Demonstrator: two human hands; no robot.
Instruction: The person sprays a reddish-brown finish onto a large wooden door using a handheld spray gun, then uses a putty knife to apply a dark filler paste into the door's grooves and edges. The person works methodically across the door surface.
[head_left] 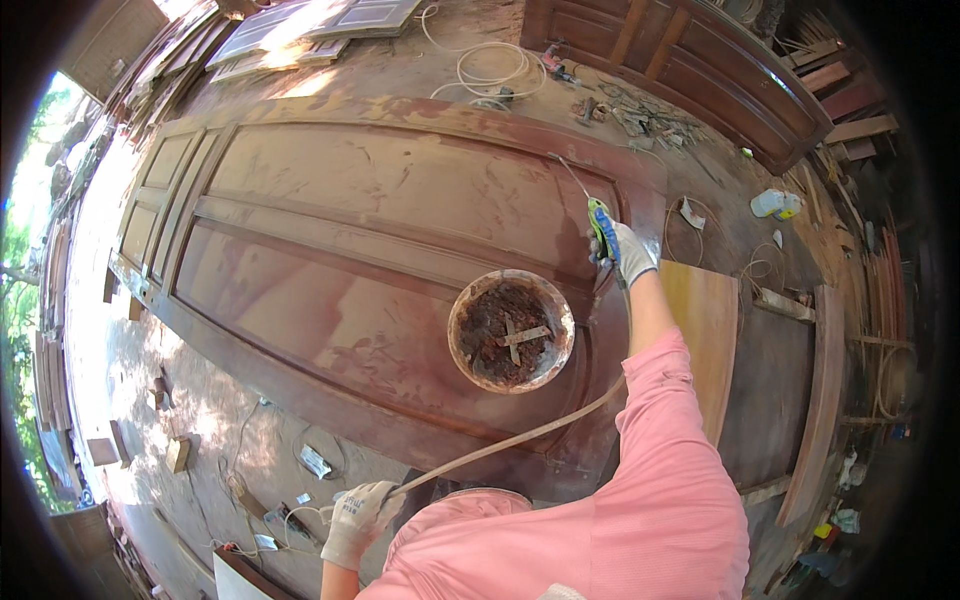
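The right hand (636, 256) wraps the nozzle gun (600, 222) over the door (330, 190), near its right edge; the left hand (357, 522) curls round the bendy hose (520, 437). Probably light and stiff, the gun suits a handle grip.

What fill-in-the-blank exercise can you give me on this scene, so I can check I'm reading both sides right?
1. The right grip holds a lime-____ tool.
2. The left grip holds a tan ____.
3. In the bowl, ____ strips cross each other.
4. The person's sleeve is ____.

Missing words: green; hose; two; pink.
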